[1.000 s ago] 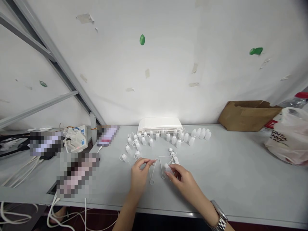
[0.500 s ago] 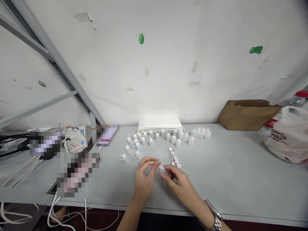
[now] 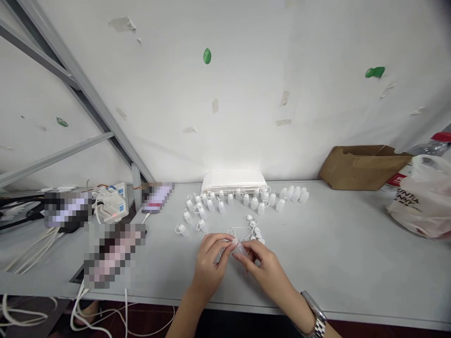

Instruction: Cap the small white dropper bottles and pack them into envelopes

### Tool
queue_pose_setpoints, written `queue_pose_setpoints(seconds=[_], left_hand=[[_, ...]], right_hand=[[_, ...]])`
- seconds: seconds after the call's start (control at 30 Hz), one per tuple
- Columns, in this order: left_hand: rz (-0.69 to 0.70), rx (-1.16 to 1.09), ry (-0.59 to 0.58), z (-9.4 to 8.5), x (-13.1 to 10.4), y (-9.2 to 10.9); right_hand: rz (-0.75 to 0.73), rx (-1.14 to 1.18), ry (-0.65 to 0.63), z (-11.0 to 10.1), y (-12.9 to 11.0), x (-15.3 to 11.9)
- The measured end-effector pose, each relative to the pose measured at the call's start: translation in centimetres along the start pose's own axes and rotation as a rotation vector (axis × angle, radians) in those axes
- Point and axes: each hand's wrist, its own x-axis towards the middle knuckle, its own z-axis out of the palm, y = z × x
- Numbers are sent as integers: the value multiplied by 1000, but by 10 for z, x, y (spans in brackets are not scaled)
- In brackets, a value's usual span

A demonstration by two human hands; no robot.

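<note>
My left hand (image 3: 208, 265) and my right hand (image 3: 263, 266) meet over the near middle of the grey table (image 3: 338, 253). Together they pinch a small translucent bottle (image 3: 239, 248); the right hand holds its body, and the left fingertips press a thin white strap piece against its tip. A few loose caps and straps (image 3: 254, 228) lie just beyond my fingers. Several small white bottles (image 3: 243, 199) stand in rows farther back, in front of a white box (image 3: 234, 180).
A brown cardboard box (image 3: 362, 166) and a white plastic bag (image 3: 421, 197) sit at the right. Blurred devices, a power strip (image 3: 112, 203) and cables crowd the left edge. A metal frame (image 3: 70, 80) runs up the left wall.
My hands came together: the left brought the strap to the bottle held in the right, lifting it off the table. The two straps that lay between my hands are out of sight.
</note>
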Motion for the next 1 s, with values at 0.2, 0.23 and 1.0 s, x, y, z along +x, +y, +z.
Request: queue_pose_setpoints(seconds=[0.2, 0.23, 1.0], left_hand=[[-290, -138, 106, 6, 1, 12], [-371, -175, 128, 7, 1, 14], [-1046, -918, 225, 2, 9, 22]], right_hand=[[-136, -79, 65, 0, -5, 0], [-160, -88, 81, 0, -6, 1], [-436, -372, 286, 15, -4, 0]])
